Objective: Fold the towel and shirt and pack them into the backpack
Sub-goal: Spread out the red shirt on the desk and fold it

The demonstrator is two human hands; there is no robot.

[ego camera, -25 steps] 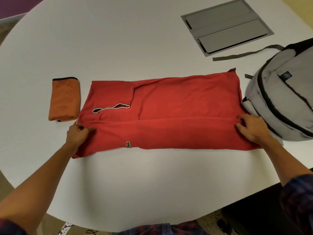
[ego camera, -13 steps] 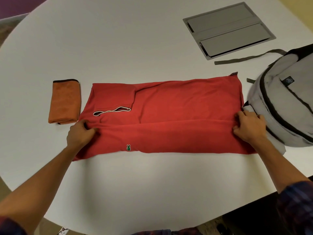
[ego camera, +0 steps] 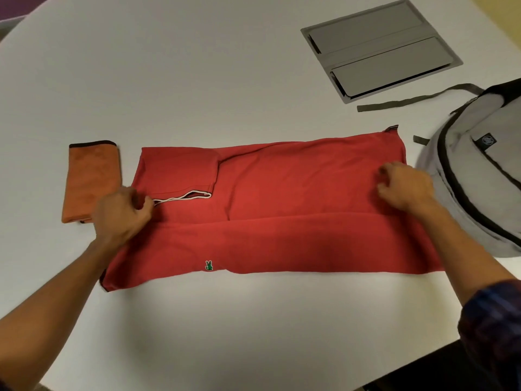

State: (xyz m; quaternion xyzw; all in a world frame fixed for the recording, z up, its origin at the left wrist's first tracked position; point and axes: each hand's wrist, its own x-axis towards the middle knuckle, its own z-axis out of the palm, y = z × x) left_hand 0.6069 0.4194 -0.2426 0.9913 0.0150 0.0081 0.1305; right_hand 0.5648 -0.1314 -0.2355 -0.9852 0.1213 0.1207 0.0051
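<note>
The red shirt (ego camera: 282,187) lies flat across the white table (ego camera: 225,80), collar end to the left, with its near long side folded over to form a band along the front. My left hand (ego camera: 122,215) sits on the shirt's left end beside the white-trimmed collar, its fingers curled and pinching the fabric. Over the shirt's right end, my right hand (ego camera: 403,187) is blurred, its fingers loosely curled and apart. An orange towel (ego camera: 90,179) lies folded just left of the shirt. At the right edge rests the grey backpack (ego camera: 479,179), touching the shirt's end.
A grey metal hatch (ego camera: 380,49) is set into the table at the back right. A dark backpack strap (ego camera: 408,100) trails across the table between the hatch and the pack. The table's curved front edge runs close to my arms.
Both hands have left the edge of the near fold and moved away from me onto the shirt's middle. The folded band now lies flat.
</note>
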